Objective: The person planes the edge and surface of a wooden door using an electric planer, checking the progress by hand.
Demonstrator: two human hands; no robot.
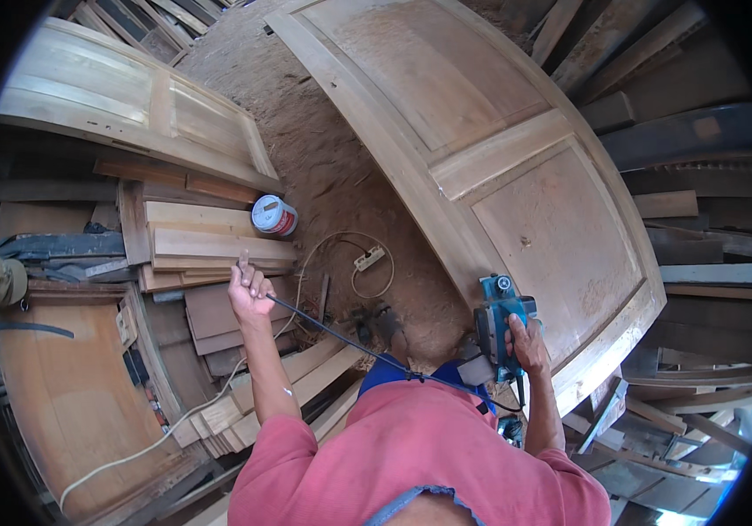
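Sawdust floor; right hand (527,342) grips planer (500,320), long axis along door (516,167) edge.

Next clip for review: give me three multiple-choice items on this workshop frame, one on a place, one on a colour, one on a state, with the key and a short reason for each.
1. Where does the power planer rest?
A. On the near edge of the panelled door
B. On the sawdust floor
C. On the stacked planks

2. What colour is the planer's body?
A. Yellow
B. Blue
C. Red

3. What is the left hand doing?
A. Lying flat on the door
B. Holding the black cord up, away from the door
C. Gripping the white tub

Key:
1 A, the tool sits on the door's lower frame under the right hand.
2 B, its housing is plainly blue.
3 B, the fist is shut on the cord, which runs taut to the planer, while the tub stands apart on the floor.
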